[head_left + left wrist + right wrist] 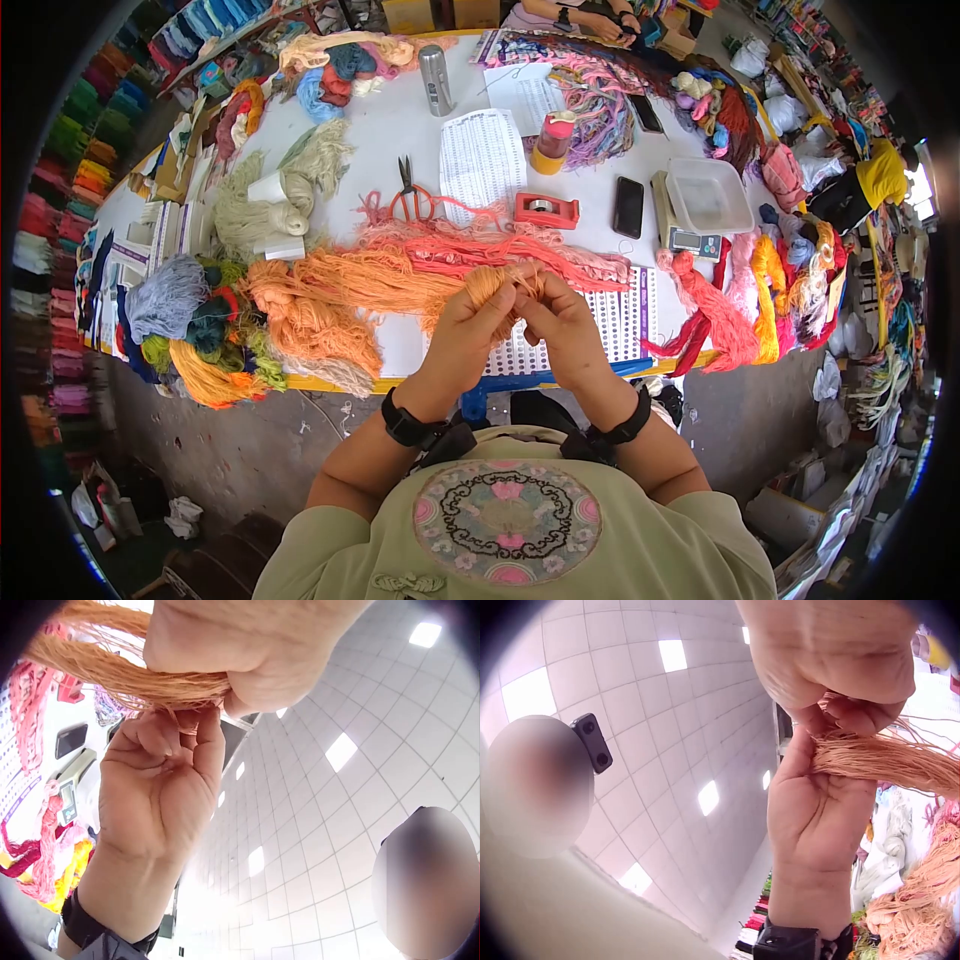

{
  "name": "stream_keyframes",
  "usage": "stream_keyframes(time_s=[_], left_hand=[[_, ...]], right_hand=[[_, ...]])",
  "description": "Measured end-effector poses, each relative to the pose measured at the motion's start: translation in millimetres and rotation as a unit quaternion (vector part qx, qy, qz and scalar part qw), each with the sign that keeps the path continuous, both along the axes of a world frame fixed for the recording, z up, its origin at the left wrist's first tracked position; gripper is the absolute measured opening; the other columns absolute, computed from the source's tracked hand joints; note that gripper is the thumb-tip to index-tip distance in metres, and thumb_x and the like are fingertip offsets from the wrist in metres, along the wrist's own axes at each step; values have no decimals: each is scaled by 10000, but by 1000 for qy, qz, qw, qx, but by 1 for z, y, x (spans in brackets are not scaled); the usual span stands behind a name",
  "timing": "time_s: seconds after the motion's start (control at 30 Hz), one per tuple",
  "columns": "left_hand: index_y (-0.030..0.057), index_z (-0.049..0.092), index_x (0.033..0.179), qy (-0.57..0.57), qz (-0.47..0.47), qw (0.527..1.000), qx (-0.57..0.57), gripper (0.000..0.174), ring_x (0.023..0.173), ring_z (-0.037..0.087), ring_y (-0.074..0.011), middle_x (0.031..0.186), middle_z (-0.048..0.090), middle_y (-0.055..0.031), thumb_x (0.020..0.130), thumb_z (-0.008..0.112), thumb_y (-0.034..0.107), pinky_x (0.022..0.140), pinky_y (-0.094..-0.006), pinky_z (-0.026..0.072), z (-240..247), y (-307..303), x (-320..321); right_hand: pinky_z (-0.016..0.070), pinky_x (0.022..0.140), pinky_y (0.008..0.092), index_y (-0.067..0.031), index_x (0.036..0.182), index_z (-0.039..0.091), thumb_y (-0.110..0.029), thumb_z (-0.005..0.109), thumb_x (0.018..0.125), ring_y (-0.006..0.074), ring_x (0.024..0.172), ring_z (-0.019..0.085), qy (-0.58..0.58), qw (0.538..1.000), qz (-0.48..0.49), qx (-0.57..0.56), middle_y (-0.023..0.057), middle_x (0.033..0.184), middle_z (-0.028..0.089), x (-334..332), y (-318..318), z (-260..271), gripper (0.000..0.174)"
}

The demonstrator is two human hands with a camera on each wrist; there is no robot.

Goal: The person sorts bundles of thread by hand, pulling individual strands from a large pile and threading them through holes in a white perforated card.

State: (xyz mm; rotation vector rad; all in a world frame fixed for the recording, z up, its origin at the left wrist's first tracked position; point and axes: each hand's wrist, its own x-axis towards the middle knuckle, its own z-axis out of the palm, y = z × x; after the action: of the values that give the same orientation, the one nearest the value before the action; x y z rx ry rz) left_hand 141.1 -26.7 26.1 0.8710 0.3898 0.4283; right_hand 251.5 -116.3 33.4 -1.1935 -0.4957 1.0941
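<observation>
In the head view, a skein of orange yarn [487, 284] is held up over the table's front edge. My left hand [462, 338] grips the bundle close to its end, its strands lying across the palm in the right wrist view. Right beside it, my right hand [570, 335] pinches strands at the bundle's end, its fingers curled; the fingertips of both hands meet there. Loose orange yarn [340, 285] trails left over the table, and coral-pink yarn [450, 250] lies behind. The left wrist view shows the gripped strands [127, 679] running off to the left.
Scissors [408, 190], a red tape dispenser [546, 211], a phone [628, 207] and a scale [695, 243] with a plastic tub lie beyond the hands. A hole-punched card [610, 325] is under the right hand. Coloured skeins [205, 320] are heaped at left. Another person's hands [600, 25] are across the table.
</observation>
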Motion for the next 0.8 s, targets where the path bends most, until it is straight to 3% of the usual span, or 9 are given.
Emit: stream_keyframes(time_s=[0.13,0.23,0.37,0.63,0.8], left_hand=[[-15,501,1288,-3,51,999,-7,378,854,605,-124,1061,612,-67,998,452,222,697,-258,502,5,-3,5],[-14,522,1259,-36,2,999,7,364,816,616,-146,1028,618,-76,1000,450,231,660,-289,519,1,4,1],[-13,537,1233,5,21,999,44,358,787,618,-163,1008,620,-84,1001,445,243,626,-311,525,-6,5,-3],[-12,553,1202,-12,65,998,-3,325,907,608,-143,1063,624,-81,995,468,224,790,-300,508,4,1,-3],[-22,549,1201,-26,31,999,-26,330,902,611,-139,1072,623,-86,995,469,223,793,-290,510,8,4,-4]], right_hand=[[383,557,189,-66,1025,579,-147,552,940,31,634,453,29,1000,9,-2,-46,759,519,-4,3,3,120],[369,531,188,-73,1054,559,-159,538,951,30,610,440,40,999,10,6,-44,739,506,-6,5,3,135],[351,496,187,-70,1062,549,-158,526,962,26,565,421,38,998,22,33,-41,722,493,-3,5,-3,135],[329,470,182,-76,1063,541,-170,531,962,21,527,394,52,998,26,7,-43,721,484,-7,6,3,139],[320,461,179,-83,1005,543,-195,536,961,24,520,388,43,998,33,-12,-46,722,477,-7,6,8,120]])
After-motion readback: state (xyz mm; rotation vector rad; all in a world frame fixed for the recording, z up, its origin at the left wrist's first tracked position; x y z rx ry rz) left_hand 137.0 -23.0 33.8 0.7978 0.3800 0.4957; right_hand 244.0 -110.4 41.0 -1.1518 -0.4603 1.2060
